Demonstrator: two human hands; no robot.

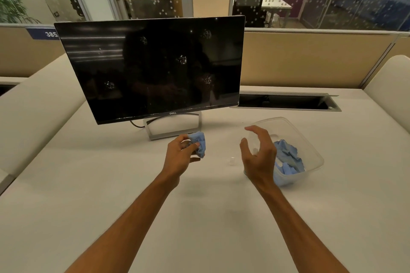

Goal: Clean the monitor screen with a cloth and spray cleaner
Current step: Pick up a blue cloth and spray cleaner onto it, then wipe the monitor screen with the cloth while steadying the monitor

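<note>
A black Dell monitor (153,66) stands on a silver stand at the back of the white desk (199,217). Several wet spray blotches dot its dark screen. My left hand (180,153) holds a bunched light-blue cloth (198,141) just in front of the stand. My right hand (258,155) hovers to the right with fingers and thumb curved in a wide C. Something small, faint and clear (231,160) shows by the thumb. Whether the hand holds a see-through object cannot be told. No spray bottle is plainly visible.
A clear plastic tub (310,146) with more blue cloths (288,157) sits right behind my right hand. An open cable slot (286,101) is set into the desk at the back right. Tan partitions and glass walls stand beyond the desk.
</note>
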